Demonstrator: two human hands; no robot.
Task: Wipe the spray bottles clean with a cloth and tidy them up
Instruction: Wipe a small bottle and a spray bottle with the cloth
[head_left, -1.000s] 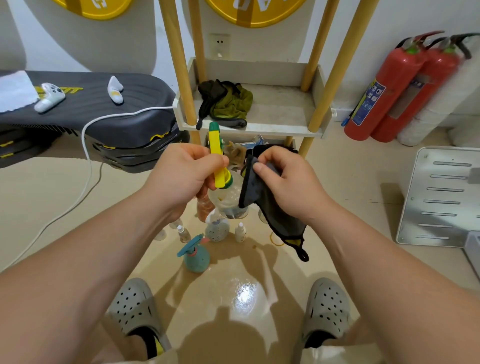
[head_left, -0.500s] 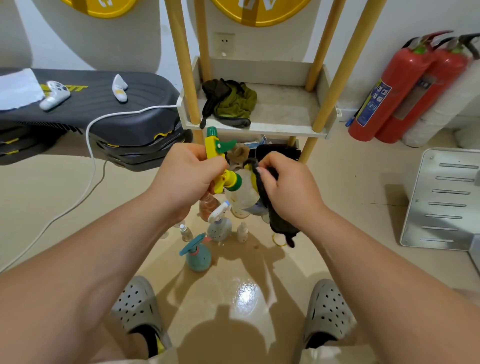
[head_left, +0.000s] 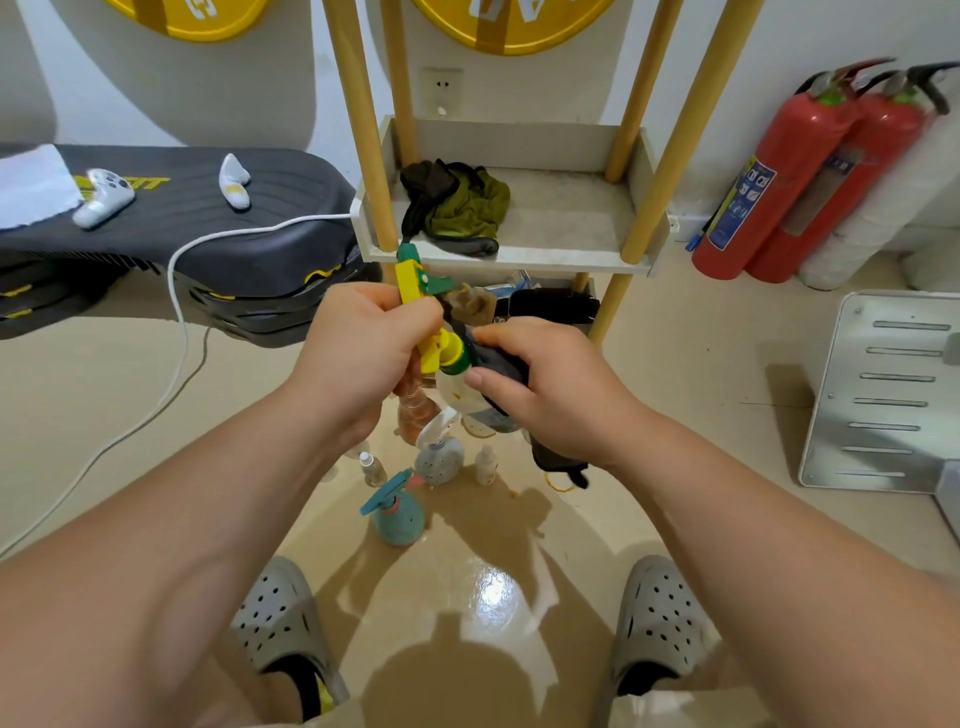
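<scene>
My left hand (head_left: 363, 348) grips the yellow and green trigger head of a clear spray bottle (head_left: 452, 387), held up in front of me. My right hand (head_left: 540, 389) presses a dark grey cloth (head_left: 498, 361) against the bottle's shoulder; the cloth's tail hangs below my wrist. On the floor beneath stand a teal spray bottle (head_left: 397, 512), a pale speckled spray bottle (head_left: 439, 457), an orange-brown bottle (head_left: 415, 410) and two small dropper bottles (head_left: 373, 467).
A wooden-legged shelf (head_left: 566, 223) stands ahead with a green and black cloth bundle (head_left: 457, 205) on it. Two red fire extinguishers (head_left: 795, 176) lean at the right wall. A metal plate (head_left: 883, 389) lies right; a black bench (head_left: 182, 234) with a white cable is left. My grey clogs (head_left: 283, 629) are below.
The bottle has tipped so its body points toward my right hand. My right hand has bunched the cloth and closed it over the bottle's shoulder, where it earlier hung loose beside it.
</scene>
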